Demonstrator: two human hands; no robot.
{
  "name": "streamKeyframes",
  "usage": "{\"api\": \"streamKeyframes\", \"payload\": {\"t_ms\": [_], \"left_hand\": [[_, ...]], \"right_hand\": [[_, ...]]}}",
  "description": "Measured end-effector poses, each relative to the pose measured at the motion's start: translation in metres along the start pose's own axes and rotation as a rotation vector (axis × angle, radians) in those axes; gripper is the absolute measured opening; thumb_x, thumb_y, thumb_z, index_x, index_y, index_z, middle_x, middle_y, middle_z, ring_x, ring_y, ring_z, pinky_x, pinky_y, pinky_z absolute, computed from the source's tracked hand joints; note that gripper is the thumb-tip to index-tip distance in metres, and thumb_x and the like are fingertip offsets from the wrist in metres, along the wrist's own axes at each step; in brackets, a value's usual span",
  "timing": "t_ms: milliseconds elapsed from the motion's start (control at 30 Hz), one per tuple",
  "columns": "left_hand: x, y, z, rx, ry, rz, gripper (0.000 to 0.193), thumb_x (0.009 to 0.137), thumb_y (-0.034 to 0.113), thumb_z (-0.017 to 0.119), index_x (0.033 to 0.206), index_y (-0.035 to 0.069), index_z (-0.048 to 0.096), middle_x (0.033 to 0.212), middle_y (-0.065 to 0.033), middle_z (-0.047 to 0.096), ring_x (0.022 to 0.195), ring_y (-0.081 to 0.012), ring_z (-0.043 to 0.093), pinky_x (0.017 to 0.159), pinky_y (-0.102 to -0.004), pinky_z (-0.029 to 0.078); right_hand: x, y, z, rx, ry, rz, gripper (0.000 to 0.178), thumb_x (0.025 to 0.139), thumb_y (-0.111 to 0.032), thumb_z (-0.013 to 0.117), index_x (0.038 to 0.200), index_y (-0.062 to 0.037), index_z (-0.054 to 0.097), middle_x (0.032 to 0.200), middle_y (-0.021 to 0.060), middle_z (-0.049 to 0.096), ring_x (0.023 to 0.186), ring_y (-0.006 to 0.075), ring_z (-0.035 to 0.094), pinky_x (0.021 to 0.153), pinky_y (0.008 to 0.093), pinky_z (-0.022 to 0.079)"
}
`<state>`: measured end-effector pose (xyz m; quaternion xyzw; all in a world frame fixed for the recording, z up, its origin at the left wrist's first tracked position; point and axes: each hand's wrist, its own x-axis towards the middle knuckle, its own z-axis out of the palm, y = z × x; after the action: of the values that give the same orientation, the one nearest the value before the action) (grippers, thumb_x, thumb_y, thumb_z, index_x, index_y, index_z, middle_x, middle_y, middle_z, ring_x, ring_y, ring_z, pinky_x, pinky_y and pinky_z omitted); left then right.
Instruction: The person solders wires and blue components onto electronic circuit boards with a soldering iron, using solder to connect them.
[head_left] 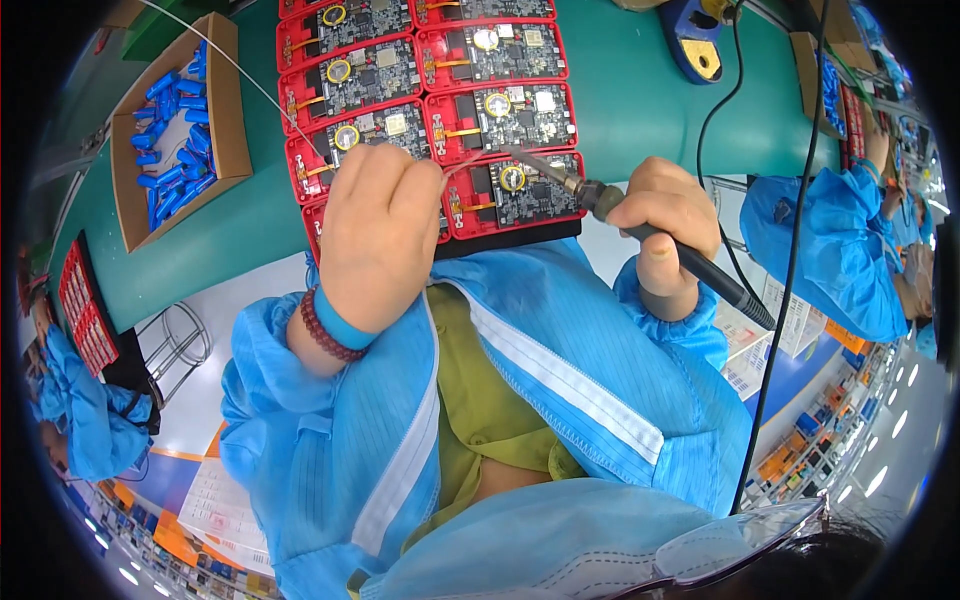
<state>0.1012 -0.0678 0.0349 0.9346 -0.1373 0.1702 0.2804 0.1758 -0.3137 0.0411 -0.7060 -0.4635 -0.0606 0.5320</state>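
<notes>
In the head view, my left hand (375, 235) seems to pinch thin wire (230, 60); my right hand (665, 225) wraps the soldering iron (600, 198) over the red cases (470, 185) on the table (640, 120). Soldering looks under way; the circuit boards (540, 195) sit inside, finished joints indistinguishable. My knuckles hide one board; the farthest row is cut off.

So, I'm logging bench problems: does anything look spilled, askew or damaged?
Nothing stands out: the red cases sit in orderly columns, and the blue cylinders, though jumbled, lie inside the cardboard box.
</notes>
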Motion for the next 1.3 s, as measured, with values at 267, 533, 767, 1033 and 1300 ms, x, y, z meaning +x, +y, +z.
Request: {"api": "streamKeyframes", "payload": {"t_ms": [267, 533, 767, 1033, 1300], "left_hand": [[0.018, -0.015, 0.022, 0.159, 0.066, 0.013, 0.012, 0.069, -0.001, 0.060, 0.077, 0.003, 0.052, 0.077, -0.0119, 0.048, 0.076, -0.0304, 0.049, 0.067, -0.0393, 0.043], [0.020, -0.019, 0.025, 0.183, 0.073, -0.014, 0.010, 0.073, 0.001, 0.061, 0.079, 0.002, 0.054, 0.079, -0.0131, 0.050, 0.077, -0.0320, 0.050, 0.068, -0.0409, 0.043], [0.023, -0.020, 0.025, 0.158, 0.060, -0.016, 0.009, 0.076, 0.002, 0.062, 0.081, 0.001, 0.055, 0.079, -0.0142, 0.050, 0.078, -0.0330, 0.050, 0.068, -0.0418, 0.043], [0.022, -0.023, 0.029, 0.181, 0.084, 0.013, 0.010, 0.070, 0.001, 0.060, 0.077, 0.002, 0.054, 0.078, -0.0121, 0.050, 0.077, -0.0306, 0.050, 0.068, -0.0401, 0.043], [0.019, -0.019, 0.025, 0.147, 0.095, 0.021, 0.011, 0.070, 0.000, 0.061, 0.077, 0.003, 0.054, 0.078, -0.0121, 0.050, 0.075, -0.0309, 0.050, 0.067, -0.0403, 0.043]], "right_hand": [[0.010, 0.014, 0.011, -0.087, 0.075, 0.036, 0.021, 0.083, -0.022, 0.059, 0.080, -0.0021, 0.062, 0.070, 0.0063, 0.063, 0.052, 0.0198, 0.050, 0.049, 0.0320, 0.038], [0.013, 0.021, 0.017, -0.092, 0.063, 0.060, 0.016, 0.083, -0.019, 0.059, 0.080, -0.0034, 0.062, 0.069, 0.0062, 0.062, 0.051, 0.0197, 0.050, 0.049, 0.0317, 0.038], [0.015, 0.028, 0.020, -0.083, 0.051, 0.087, 0.015, 0.083, -0.018, 0.059, 0.080, -0.0033, 0.062, 0.068, 0.0062, 0.062, 0.053, 0.0198, 0.051, 0.050, 0.0315, 0.039], [0.013, 0.030, 0.023, -0.073, 0.032, 0.103, 0.014, 0.083, -0.017, 0.058, 0.081, -0.0034, 0.062, 0.068, 0.0065, 0.061, 0.054, 0.0203, 0.051, 0.052, 0.0320, 0.040], [0.008, 0.024, 0.018, -0.056, 0.087, 0.100, 0.015, 0.083, -0.017, 0.058, 0.081, -0.0021, 0.062, 0.071, 0.0072, 0.063, 0.054, 0.0198, 0.051, 0.051, 0.0317, 0.040]]}}
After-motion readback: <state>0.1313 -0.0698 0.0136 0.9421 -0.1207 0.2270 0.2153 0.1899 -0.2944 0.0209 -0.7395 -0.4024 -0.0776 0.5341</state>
